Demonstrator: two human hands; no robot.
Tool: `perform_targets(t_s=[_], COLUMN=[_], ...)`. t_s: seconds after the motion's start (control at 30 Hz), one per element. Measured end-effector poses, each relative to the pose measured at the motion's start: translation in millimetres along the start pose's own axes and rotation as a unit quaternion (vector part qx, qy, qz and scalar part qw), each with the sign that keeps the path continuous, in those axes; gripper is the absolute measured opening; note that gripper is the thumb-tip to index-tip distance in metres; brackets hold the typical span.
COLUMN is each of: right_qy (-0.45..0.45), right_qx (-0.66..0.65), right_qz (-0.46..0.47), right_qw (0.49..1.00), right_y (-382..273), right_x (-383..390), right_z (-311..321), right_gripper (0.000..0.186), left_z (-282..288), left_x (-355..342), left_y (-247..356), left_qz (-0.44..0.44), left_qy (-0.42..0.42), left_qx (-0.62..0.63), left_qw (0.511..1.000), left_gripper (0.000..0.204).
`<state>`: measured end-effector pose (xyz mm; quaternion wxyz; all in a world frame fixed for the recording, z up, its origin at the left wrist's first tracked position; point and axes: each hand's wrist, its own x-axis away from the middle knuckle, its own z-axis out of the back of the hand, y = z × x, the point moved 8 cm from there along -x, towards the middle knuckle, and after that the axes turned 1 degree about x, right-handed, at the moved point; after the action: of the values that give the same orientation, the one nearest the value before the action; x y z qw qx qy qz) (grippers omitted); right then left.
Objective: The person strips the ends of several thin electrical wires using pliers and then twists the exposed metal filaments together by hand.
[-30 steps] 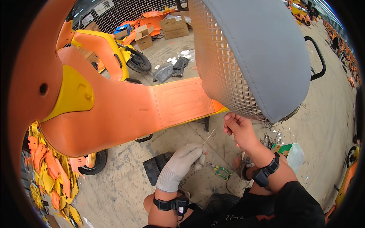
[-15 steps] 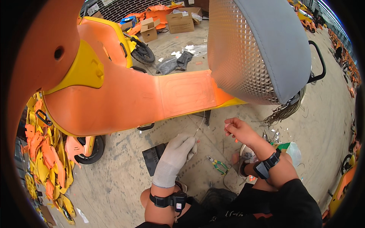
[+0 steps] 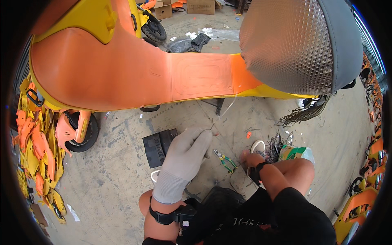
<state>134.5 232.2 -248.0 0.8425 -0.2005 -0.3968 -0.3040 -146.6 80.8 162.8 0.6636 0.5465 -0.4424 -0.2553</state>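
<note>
In a pale grey glove, my left hand (image 3: 190, 148) is closed in a pinch, its fingertips at a thin strand. A thin whitish strand (image 3: 232, 105) curves from near those fingertips up to the lower edge of the orange and yellow scooter body (image 3: 122, 69). My bare right hand (image 3: 245, 156) reaches down beside my shoe (image 3: 258, 146). Its fingers are too small and partly hidden to read. Just left of it, apart from the hand, green-and-yellow handled pliers (image 3: 227, 163) lie on the floor. A black flat piece (image 3: 152, 150) lies left of my gloved hand.
A grey seat with quilted silvery covering (image 3: 290, 45) overhangs the scooter's right end. Dark strands (image 3: 304, 114) hang under it. Orange and yellow panels (image 3: 43, 151) are heaped at left. A green-and-white bag (image 3: 295, 152) and dark loose strips (image 3: 275, 147) lie near my right leg.
My right hand has moved down from beneath the seat toward the floor near the pliers. My left hand stays in its pinch near the strand. The view has shifted.
</note>
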Motion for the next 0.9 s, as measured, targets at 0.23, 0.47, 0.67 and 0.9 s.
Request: perform_targets(t_s=[0.23,0.47,0.67,0.9], right_qy=[0.070,0.097,0.078,0.125], right_qx=[-0.140,-0.077,-0.104,-0.199], right_qz=[-0.108,-0.148,-0.140,0.012], right_qw=[0.982,0.981,0.982,0.972], right_y=[-89.9,-112.4,-96.5,-120.2], right_x=[-62.1,-98.8,-121.8,-72.6], right_z=[-85.1,-123.6,-128.2,-10.8], right_gripper=[0.057,0.041,0.029,0.040], left_z=[0.1,11.9,15.0,17.1], left_x=[-7.0,8.5,10.6,2.1], left_y=[10.5,-4.5,9.3,10.6], left_qz=[-0.034,-0.039,-0.015,-0.028], left_qy=[0.023,0.038,0.070,0.048], left_qx=[0.060,0.031,0.056,0.103], left_qw=[0.997,0.998,0.996,0.993], left_gripper=[0.023,0.023,0.020,0.023])
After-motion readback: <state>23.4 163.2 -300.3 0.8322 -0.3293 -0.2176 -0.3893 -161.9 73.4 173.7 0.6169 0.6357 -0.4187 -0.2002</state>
